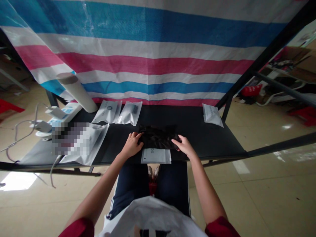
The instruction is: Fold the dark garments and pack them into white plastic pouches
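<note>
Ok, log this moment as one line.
left hand: touching black cloth, left end | right hand: touching black cloth, right end | frosted zip bag: partly covered by black cloth, at near edge of black table

Left forearm [105, 182] and right forearm [203, 184] reach forward, slanting in toward each other

The left grip [132, 144] makes a loose pinch, thumb pointing inward; the right grip [185, 144] faces it, apart and about level, thumb inward too, fingers bent
</note>
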The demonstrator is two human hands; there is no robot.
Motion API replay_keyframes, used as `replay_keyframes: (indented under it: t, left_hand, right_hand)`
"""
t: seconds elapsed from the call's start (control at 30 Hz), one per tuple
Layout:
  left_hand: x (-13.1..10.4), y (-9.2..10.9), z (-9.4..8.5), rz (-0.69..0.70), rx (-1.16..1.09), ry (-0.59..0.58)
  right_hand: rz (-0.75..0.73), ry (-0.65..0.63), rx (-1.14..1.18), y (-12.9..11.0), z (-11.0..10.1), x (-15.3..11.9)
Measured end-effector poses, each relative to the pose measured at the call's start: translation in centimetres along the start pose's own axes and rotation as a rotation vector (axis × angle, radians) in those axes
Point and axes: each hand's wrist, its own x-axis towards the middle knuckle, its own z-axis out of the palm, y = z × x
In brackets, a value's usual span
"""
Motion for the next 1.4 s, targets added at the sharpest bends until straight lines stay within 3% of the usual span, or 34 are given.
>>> replay_keyframes:
  t: [0.1, 0.2, 0.3, 0.43, 0.5, 0.6, 0.73, 0.8, 0.87, 1.0, 1.07, 1.13, 1.27, 1.4]
  left_hand:
    - [0.6, -0.1, 0.2, -0.006, -0.017, 0.031]
    - [0.9, 0.1, -0.1, -0.023, -0.083, 0.148]
    - [0.8, 0.9, -1.1, 0.006, -0.255, 0.268]
    - [0.3, 2.1, -1.7, 0.002, -0.659, 0.196]
    - [0.1, 2.9, -1.3, -0.064, -0.727, 0.226]
    - [0.4, 4.6, -0.2, -0.097, -0.604, 0.328]
    - [0.9, 7.0, 0.8, -0.023, -0.319, 0.178]
    - [0.5, 7.3, 0.9, -0.053, -0.293, 0.170]
    - [-0.8, 6.6, 0.7, -0.153, -0.353, 0.342]
    - [-4.8, 4.2, -0.3, -0.440, -0.380, 0.838]
    - [-6.6, 3.5, -0.8, -0.457, -0.317, 0.934]
    - [-7.4, 3.5, -1.1, -0.362, -0.274, 0.891]
    - [-6.3, 4.3, -1.3, -0.119, -0.183, 0.514]
    - [-4.8, 4.0, -0.7, -0.067, -0.069, 0.259]
  right_hand:
    - [-0.142, 0.157, -0.184, 0.3, -0.1, 0.9]
    - [-0.254, 0.303, -0.159, 0.0, -0.1, 1.3]
    - [-0.278, 0.243, 0.098, -0.7, -0.3, 0.8]
    - [-0.121, 0.089, 0.365, -1.5, -0.9, -0.7]
    - [-0.048, 0.055, 0.420, -1.6, -0.8, -1.0]
    - [-0.049, 0.092, 0.425, -1.5, -0.2, -0.6]
    - [-0.165, 0.152, 0.233, -1.0, 1.0, 0.2]
    - [-0.218, 0.172, 0.123, -0.7, 1.3, 0.4]
    - [-0.250, 0.205, 0.040, -0.4, 1.3, 0.3]
    - [-0.289, 0.251, -0.092, 0.2, 0.8, -0.1]
    - [-0.311, 0.248, -0.180, 0.2, 0.7, -0.4]
    - [-0.334, 0.242, -0.298, 0.0, 0.9, -0.8]
    - [-0.402, 0.188, -0.537, -0.2, 2.0, -1.9]
    - [-0.459, 0.144, -0.722, 0.4, 2.8, -2.6]
